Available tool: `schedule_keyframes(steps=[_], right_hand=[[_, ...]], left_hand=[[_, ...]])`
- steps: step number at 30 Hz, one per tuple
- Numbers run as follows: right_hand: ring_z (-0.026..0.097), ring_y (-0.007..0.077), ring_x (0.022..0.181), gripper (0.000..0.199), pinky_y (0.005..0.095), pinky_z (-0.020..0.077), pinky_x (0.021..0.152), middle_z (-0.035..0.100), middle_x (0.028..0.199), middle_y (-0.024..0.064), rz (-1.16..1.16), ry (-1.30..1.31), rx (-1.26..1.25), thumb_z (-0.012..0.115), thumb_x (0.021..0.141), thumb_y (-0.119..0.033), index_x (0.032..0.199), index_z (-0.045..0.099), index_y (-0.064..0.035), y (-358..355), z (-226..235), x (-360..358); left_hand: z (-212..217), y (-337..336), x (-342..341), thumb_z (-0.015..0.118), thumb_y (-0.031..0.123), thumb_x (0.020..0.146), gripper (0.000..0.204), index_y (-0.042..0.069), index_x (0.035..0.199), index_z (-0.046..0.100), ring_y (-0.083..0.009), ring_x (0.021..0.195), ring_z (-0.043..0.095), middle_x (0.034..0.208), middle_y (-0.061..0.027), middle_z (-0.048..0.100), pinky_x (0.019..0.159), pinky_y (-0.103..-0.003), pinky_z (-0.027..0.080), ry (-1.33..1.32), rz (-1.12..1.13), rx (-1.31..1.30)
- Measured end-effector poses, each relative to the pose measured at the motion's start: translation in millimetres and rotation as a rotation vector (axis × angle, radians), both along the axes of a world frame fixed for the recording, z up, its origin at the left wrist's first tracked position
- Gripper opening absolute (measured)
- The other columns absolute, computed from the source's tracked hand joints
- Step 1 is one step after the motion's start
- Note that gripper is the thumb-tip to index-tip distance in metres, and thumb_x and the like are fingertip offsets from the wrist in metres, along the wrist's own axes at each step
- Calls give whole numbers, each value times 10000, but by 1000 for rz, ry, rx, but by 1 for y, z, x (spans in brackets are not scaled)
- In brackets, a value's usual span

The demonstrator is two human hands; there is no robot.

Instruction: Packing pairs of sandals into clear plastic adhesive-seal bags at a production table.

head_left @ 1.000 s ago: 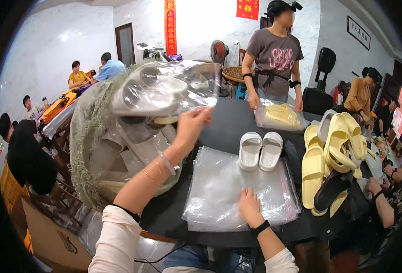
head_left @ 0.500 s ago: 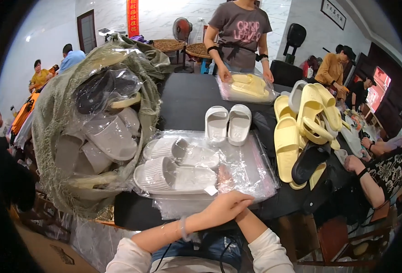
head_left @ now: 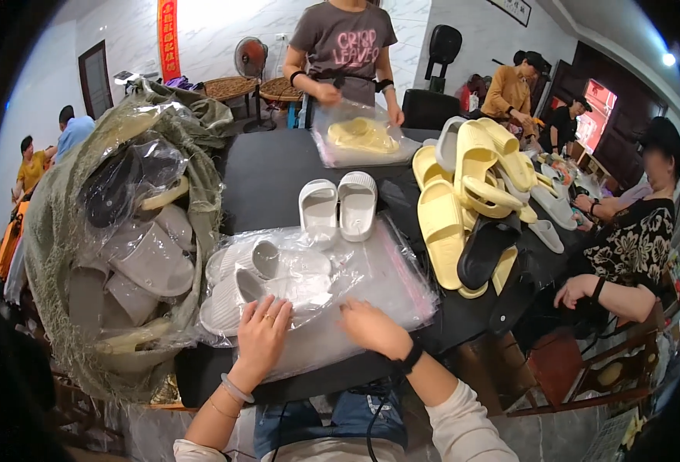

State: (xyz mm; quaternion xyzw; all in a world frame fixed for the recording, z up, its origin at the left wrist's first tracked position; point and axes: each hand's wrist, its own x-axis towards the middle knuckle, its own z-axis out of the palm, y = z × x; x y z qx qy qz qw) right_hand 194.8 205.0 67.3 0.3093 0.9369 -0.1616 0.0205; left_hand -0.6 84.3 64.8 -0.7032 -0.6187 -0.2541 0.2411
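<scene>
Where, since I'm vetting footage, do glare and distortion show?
In the head view, glare streaks the bagged slippers; part of the wall washes out and a light flares upper right; toward the rim, the door leans and corners go black.

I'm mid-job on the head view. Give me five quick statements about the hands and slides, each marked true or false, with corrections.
1. The left hand is at the near side of the bagged white slides. True.
2. A black slide lies with the yellow slides. True.
3. The right hand grips the black slide. False: it is over the stack of clear plastic bags, holding no slide.
4. The unbagged white slides are right of the woven sack. True.
5. The person across the table handles black slides. False: those are bagged yellow slides.
</scene>
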Motion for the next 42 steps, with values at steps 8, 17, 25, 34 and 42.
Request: schedule_keyframes(steps=[8,17,25,34,42], right_hand=[[578,389,954,425,455,452,854,556,1092,288,67,-310,23,557,856,-284,1166,513,4,-25,-12,16],[620,317,903,297,359,492,802,636,1015,175,79,324,-186,555,896,-221,1112,584,-18,-50,86,95],[595,151,821,300,284,481,728,634,898,43,-454,493,-153,511,934,-265,1056,598,-5,88,38,108],[554,55,741,256,208,475,688,612,949,26,-190,1084,-1412,520,909,-127,1134,542,-5,97,45,84],[587,201,955,540,290,459,871,562,1188,140,307,517,-557,600,847,-136,1345,411,-50,105,9,43]], left_hand=[[-2,36,73,605,103,750,424,15,1158,529,-264,1110,516,1155,-107,558,934,-398,383,-123,-120,-112],[32,-16,25,543,42,821,574,-23,1354,341,-342,1309,327,1392,-210,360,1058,-444,272,-415,-141,-170],[-46,-21,-8,443,260,927,641,-101,1384,176,-412,1337,219,1427,-276,248,1100,-447,172,-607,69,-329],[-49,-25,-5,356,443,931,703,-62,1397,205,-393,1351,206,1446,-250,234,1096,-463,167,-516,196,-360],[-47,-22,-4,350,408,937,687,-93,1383,201,-390,1357,190,1448,-245,228,1101,-460,164,-478,208,-390]])
